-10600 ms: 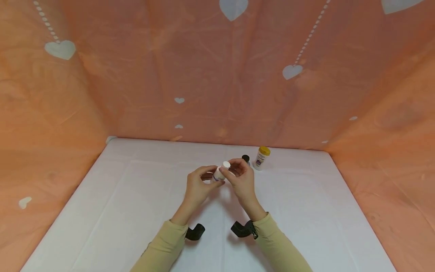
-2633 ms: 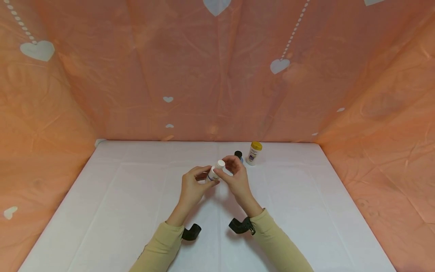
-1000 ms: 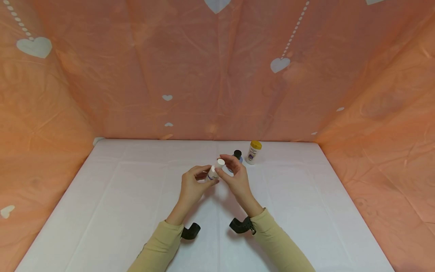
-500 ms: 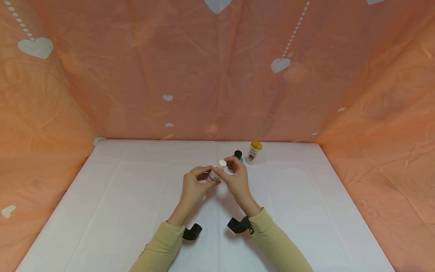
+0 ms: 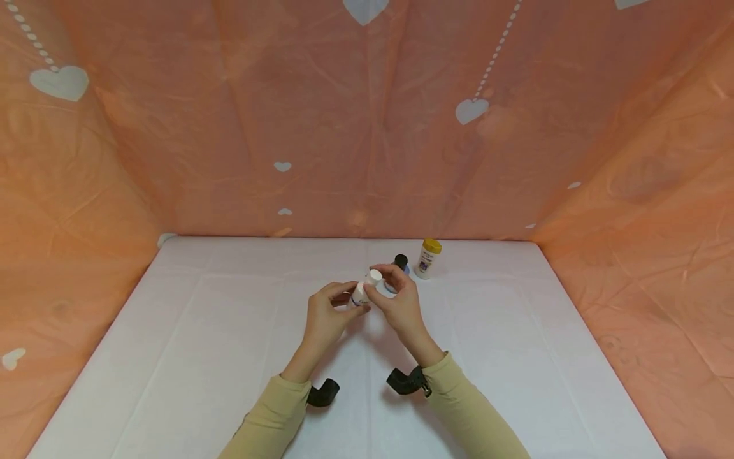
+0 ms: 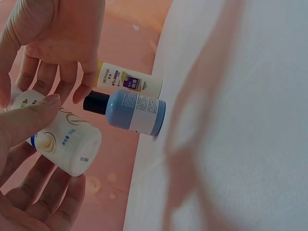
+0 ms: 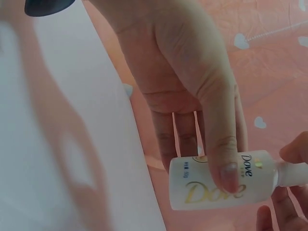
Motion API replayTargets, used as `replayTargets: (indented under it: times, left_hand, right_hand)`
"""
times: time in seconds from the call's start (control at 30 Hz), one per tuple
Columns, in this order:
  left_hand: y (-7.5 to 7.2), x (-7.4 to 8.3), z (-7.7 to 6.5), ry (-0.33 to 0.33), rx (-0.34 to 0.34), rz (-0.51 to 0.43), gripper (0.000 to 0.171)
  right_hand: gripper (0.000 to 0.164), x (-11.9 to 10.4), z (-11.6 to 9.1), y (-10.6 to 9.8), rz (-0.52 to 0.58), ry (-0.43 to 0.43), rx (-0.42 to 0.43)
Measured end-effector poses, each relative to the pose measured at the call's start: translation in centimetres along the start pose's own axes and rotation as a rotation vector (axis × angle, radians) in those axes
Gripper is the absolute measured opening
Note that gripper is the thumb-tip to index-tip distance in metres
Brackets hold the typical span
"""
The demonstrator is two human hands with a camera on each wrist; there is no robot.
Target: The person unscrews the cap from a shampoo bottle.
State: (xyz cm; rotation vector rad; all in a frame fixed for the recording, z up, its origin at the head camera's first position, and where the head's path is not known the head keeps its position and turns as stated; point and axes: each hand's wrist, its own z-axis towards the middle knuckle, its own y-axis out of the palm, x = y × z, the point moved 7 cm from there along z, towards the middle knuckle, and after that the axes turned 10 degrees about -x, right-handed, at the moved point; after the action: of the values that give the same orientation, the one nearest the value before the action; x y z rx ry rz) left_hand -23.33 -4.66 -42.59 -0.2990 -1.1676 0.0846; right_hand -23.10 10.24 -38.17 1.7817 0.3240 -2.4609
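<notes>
A small white Dove bottle (image 5: 360, 294) is held tilted above the table, its white cap (image 5: 374, 276) up and to the right. My left hand (image 5: 327, 313) grips the bottle's body, thumb across the label and fingers behind, as the right wrist view shows. At the cap, my right hand (image 5: 403, 303) has its thumb on one side and curled fingers on the other, pinching it. The left wrist view shows the bottle's base (image 6: 86, 156) free of the fingers. Whether the cap is loose cannot be told.
Behind my right hand stands a blue bottle (image 6: 127, 111) with a black cap. Beside it is a white bottle (image 5: 427, 261) with a yellow lid. A white cloth covers the table (image 5: 229, 357); an orange curtain (image 5: 355, 159) with hearts surrounds it. Black mounts (image 5: 323, 393) sit at both wrists.
Half a second ago my right thumb lay farther left across the bottle's shoulder; it has drawn back toward the cap. The left hand keeps its grip. The standing bottles have not moved.
</notes>
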Motion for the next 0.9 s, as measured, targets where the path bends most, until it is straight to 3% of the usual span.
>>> replayTargets:
  times: [0.27, 0.47, 0.9]
  left_hand:
    - [-0.2, 0.2, -0.1, -0.015, 0.002, 0.024, 0.044]
    - [-0.5, 0.0, -0.1, -0.033, 0.010, 0.008, 0.044]
    - [-2.0, -0.2, -0.5, -0.055, 0.044, -0.005, 0.044]
  right_hand:
    - [0.034, -0.6, 0.2, -0.1, 0.010, -0.036, -0.017]
    - [0.031, 0.7, 0.8, -0.7, 0.025, -0.057, -0.023]
    - [0.032, 0.8, 1.5, -0.8, 0.218, -0.063, -0.068]
